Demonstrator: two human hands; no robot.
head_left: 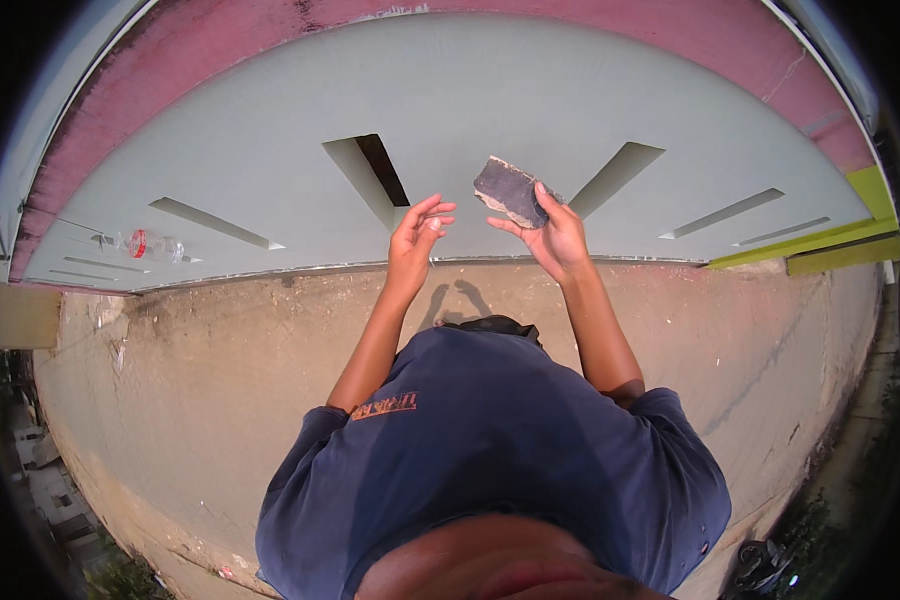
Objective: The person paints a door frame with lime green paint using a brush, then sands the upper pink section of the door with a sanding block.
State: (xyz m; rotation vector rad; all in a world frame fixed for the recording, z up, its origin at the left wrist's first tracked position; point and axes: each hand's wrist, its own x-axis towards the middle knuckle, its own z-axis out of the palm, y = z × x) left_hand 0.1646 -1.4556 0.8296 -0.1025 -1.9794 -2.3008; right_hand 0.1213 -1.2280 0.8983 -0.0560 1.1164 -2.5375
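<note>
In my right hand (562, 240) is a dark grey, flat rectangular piece (511, 190) with pale, ragged edges. It is held tilted in front of the pale wall, the thumb over its near right edge and the fingers partly hidden behind it. Whether it is a sheet or a solid block, I cannot tell. To its left, my left hand (417, 238) is raised with nothing in it, its fingers loosely bent and apart. A gap separates this hand from the grey piece.
Ahead stands a pale grey wall (440, 100) with several slanted slots and a pink band (660, 38) along its top. A clear plastic bottle (160, 247) with a red label rests at a left slot. Yellow-green trim (820, 242) lies right. Beneath me is a concrete floor (200, 370).
</note>
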